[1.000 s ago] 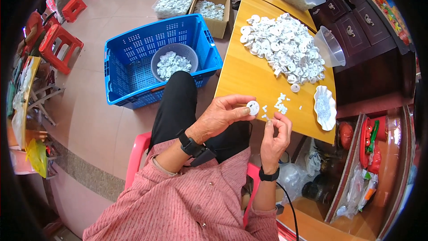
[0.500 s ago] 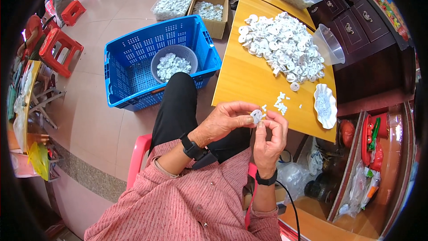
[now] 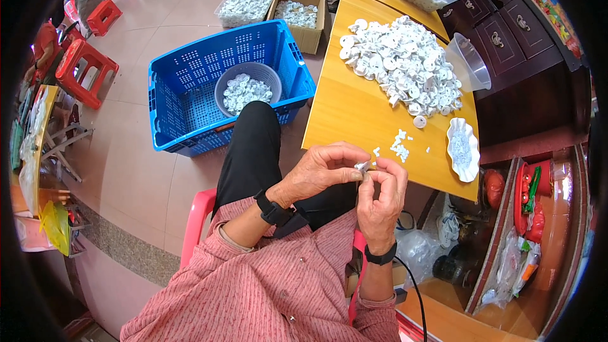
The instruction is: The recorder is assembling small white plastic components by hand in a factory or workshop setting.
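Both hands meet over my lap at the table's near edge. My left hand [image 3: 326, 168] pinches a small round white plastic piece [image 3: 361, 166] between thumb and fingers, seen nearly edge-on. From the other side, the fingertips of my right hand [image 3: 381, 197] close on the same piece; whether they hold a second, smaller part is hidden. Small white bits [image 3: 399, 145] lie scattered on the yellow table [image 3: 329, 101] just beyond my hands. Farther back is a big heap of white round pieces [image 3: 405, 66], with a single disc [image 3: 419, 121] at its near edge.
A white wavy-rimmed dish [image 3: 470, 168] of small bits sits at the table's right. Left of the table, a blue crate [image 3: 183, 133] holds a grey bowl [image 3: 220, 92] of white pieces. Behind it stand a filled clear tub [image 3: 221, 20] and a cardboard box [image 3: 310, 41]. Red stools [image 3: 85, 69] stand far left.
The round white piece has turned in my fingers from face-on to nearly edge-on. My right fingertips have drawn in closer to it. The things on the table stay put.
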A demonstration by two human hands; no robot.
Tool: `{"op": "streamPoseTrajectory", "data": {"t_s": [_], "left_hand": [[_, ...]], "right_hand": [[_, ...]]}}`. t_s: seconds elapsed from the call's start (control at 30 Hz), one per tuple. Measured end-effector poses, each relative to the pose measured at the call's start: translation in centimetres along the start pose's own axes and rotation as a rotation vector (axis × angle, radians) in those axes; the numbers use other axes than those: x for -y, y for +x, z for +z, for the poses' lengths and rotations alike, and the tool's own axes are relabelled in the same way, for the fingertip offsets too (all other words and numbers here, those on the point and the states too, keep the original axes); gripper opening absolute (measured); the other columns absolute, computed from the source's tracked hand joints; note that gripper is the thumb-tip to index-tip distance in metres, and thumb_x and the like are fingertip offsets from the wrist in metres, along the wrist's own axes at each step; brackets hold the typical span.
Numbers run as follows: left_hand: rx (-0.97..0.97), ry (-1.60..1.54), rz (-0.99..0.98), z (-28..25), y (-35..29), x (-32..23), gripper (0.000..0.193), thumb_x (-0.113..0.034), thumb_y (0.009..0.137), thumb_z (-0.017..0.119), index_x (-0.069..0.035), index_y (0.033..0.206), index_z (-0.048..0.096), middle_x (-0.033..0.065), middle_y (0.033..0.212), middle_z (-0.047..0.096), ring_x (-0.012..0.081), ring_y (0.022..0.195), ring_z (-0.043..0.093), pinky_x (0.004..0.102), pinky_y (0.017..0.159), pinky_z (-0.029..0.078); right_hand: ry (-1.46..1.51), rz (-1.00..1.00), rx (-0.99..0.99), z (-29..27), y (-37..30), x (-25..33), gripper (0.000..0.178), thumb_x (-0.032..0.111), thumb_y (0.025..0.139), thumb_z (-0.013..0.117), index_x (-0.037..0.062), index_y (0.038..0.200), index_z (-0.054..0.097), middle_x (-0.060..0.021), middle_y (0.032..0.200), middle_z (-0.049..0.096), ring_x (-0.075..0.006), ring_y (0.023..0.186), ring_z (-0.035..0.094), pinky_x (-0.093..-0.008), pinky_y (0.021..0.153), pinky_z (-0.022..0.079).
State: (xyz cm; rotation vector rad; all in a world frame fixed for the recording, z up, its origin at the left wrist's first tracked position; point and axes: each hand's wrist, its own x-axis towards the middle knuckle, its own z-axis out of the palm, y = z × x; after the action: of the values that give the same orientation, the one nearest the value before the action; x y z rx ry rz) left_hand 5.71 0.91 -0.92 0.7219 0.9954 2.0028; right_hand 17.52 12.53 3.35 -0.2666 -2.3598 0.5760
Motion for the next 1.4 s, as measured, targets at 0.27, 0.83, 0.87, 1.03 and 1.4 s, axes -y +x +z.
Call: {"op": "streamPoseTrajectory", "data": {"t_s": [0.27, 0.83, 0.87, 1.03, 1.4], "left_hand": [[0.021, 0.025, 0.000, -0.2, -0.1, -0.3, 0.029, -0.003, 0.091, 0.069, -0.002, 0.120, 0.068, 0.0059, 0.115, 0.067, 0.0139, 0.106, 0.063, 0.0283, 0.094, 0.053], [-0.041, -0.029, -0.012, 0.0, 0.0, 0.3, 0.030, -0.005, 0.092, 0.070, -0.001, 0.122, 0.066, 0.0063, 0.107, 0.071, 0.0116, 0.097, 0.067, 0.0269, 0.087, 0.055], [-0.042, -0.029, -0.012, -0.1, -0.1, 0.4, 0.030, -0.005, 0.092, 0.070, -0.001, 0.122, 0.066, 0.0063, 0.107, 0.071, 0.0116, 0.097, 0.067, 0.0269, 0.087, 0.055], [-0.058, -0.049, -0.028, 0.0, -0.1, 0.4, 0.030, -0.006, 0.092, 0.070, -0.001, 0.121, 0.066, 0.0062, 0.105, 0.072, 0.0116, 0.095, 0.067, 0.0268, 0.087, 0.055], [-0.045, -0.042, -0.038, -0.2, -0.2, 0.5, 0.028, -0.006, 0.093, 0.069, 0.000, 0.120, 0.067, 0.0079, 0.107, 0.071, 0.0139, 0.096, 0.067, 0.0281, 0.087, 0.056]], "right_hand": [[0.065, 0.029, 0.026, 0.2, 0.1, 0.3, 0.014, -0.003, 0.083, 0.067, 0.0014, 0.091, 0.057, -0.0166, 0.106, 0.060, -0.0341, 0.099, 0.060, -0.0427, 0.085, 0.049], [0.108, 0.032, 0.016, 0.1, 0.1, 0.2, 0.013, -0.004, 0.083, 0.066, 0.0003, 0.093, 0.058, -0.0174, 0.103, 0.060, -0.0336, 0.096, 0.060, -0.0423, 0.083, 0.050], [0.109, 0.031, 0.017, 0.0, 0.1, 0.3, 0.013, -0.004, 0.083, 0.066, 0.0003, 0.093, 0.058, -0.0174, 0.103, 0.060, -0.0336, 0.096, 0.060, -0.0423, 0.083, 0.050], [0.116, 0.028, 0.030, -0.1, 0.2, 0.4, 0.013, -0.004, 0.083, 0.066, 0.0002, 0.092, 0.058, -0.0173, 0.101, 0.061, -0.0342, 0.095, 0.060, -0.0424, 0.082, 0.050], [0.118, 0.069, 0.025, 0.3, -0.1, 0.6, 0.010, -0.002, 0.086, 0.065, 0.0001, 0.092, 0.058, -0.0165, 0.101, 0.061, -0.0327, 0.093, 0.060, -0.0414, 0.080, 0.050]]}}
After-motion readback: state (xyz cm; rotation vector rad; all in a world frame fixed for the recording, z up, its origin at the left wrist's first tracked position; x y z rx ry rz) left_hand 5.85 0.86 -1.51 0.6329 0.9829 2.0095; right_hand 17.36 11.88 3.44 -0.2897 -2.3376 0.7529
